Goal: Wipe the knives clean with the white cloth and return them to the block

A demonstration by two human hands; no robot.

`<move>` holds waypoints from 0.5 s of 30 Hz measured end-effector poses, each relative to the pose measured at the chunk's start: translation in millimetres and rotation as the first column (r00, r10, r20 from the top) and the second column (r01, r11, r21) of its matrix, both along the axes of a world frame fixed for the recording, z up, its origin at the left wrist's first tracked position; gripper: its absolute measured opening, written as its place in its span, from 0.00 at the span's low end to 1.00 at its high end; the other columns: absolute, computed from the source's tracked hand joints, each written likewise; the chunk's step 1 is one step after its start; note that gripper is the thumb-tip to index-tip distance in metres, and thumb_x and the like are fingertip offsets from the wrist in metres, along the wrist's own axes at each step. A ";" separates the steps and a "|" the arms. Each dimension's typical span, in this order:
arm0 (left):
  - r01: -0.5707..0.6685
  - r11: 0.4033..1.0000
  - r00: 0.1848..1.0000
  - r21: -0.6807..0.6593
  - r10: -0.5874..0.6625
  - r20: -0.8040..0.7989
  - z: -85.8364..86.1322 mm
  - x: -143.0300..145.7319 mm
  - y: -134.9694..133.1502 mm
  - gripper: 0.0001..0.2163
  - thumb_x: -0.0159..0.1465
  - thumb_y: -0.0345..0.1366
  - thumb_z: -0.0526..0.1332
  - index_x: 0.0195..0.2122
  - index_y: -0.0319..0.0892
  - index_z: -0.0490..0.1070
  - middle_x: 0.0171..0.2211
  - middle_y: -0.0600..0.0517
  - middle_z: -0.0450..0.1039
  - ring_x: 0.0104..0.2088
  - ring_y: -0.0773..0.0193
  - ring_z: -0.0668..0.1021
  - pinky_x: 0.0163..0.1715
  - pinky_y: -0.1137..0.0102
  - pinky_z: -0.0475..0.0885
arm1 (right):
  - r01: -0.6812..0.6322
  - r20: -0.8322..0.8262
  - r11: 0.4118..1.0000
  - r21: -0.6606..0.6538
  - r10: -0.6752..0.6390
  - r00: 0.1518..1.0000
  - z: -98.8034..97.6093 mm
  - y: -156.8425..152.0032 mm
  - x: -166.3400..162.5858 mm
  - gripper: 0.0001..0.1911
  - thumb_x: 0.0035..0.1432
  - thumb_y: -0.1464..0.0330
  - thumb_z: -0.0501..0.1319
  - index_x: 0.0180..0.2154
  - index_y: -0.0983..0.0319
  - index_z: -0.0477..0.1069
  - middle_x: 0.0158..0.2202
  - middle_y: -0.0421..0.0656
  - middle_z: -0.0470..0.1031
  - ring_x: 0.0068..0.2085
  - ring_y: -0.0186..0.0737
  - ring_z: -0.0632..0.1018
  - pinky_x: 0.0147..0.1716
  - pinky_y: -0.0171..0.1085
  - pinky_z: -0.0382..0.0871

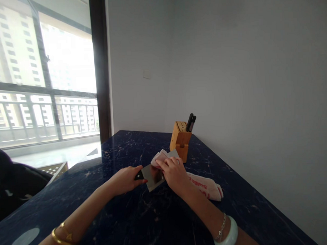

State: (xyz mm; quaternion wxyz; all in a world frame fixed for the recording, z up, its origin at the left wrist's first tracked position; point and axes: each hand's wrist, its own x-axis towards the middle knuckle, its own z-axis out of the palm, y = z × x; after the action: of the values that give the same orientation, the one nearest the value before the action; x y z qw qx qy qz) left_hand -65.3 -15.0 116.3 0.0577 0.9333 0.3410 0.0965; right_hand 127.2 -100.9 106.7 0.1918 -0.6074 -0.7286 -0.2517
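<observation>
cleaver (pixel 154 176) — 1; cloth (pixel 208 187) — 1; knife block (pixel 180 138) — 1; black handles (pixel 190 122) in it — 2

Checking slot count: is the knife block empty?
No, two black handles stick up out of the wooden knife block standing on the dark counter.

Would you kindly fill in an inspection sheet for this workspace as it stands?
Surface: dark blue veined counter.
Job's things: cleaver; pale cloth with red print, over the blade and trailing right.
Clutter: wooden knife block with two black handles, behind the hands.
Grippers: left hand grips the cleaver's handle; right hand holds the cloth against the blade.
Cables: nothing seen.
Surroundings: white wall on the right; window on the left, railing and buildings beyond.
</observation>
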 end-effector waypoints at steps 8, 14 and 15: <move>-0.014 1.000 1.000 -0.016 0.014 0.001 1.9 -0.7 -1.7 0.18 0.57 0.52 0.50 0.39 0.45 0.65 0.28 0.51 0.74 0.25 0.60 0.77 0.23 0.73 0.66 | -0.006 0.045 1.000 0.002 0.006 0.999 -3.6 2.8 -2.8 0.21 0.59 0.74 0.47 0.53 0.52 0.58 0.38 0.43 0.67 0.42 0.40 0.64 0.44 0.42 0.50; 0.006 1.000 1.000 0.003 -0.006 -0.009 1.3 -0.3 -0.6 0.18 0.57 0.52 0.49 0.38 0.45 0.65 0.28 0.51 0.74 0.24 0.60 0.76 0.22 0.73 0.65 | 0.012 -0.009 1.000 0.007 -0.012 1.000 -7.1 4.0 -1.0 0.21 0.59 0.74 0.47 0.53 0.54 0.58 0.38 0.44 0.67 0.41 0.40 0.64 0.42 0.40 0.51; 0.004 1.000 1.000 0.003 -0.004 -0.007 1.2 -0.6 -0.5 0.18 0.57 0.52 0.49 0.38 0.45 0.65 0.28 0.51 0.74 0.24 0.60 0.76 0.22 0.73 0.65 | -0.034 0.005 0.999 -0.011 0.034 0.999 -8.1 2.2 -5.1 0.21 0.59 0.74 0.47 0.54 0.54 0.58 0.38 0.44 0.67 0.41 0.40 0.64 0.42 0.40 0.51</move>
State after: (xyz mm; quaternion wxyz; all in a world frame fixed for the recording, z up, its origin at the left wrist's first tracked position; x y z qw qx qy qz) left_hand -65.8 -15.5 117.4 0.0553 0.9344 0.3390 0.0938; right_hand 122.0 -98.7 98.6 0.1910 -0.5953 -0.7407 -0.2460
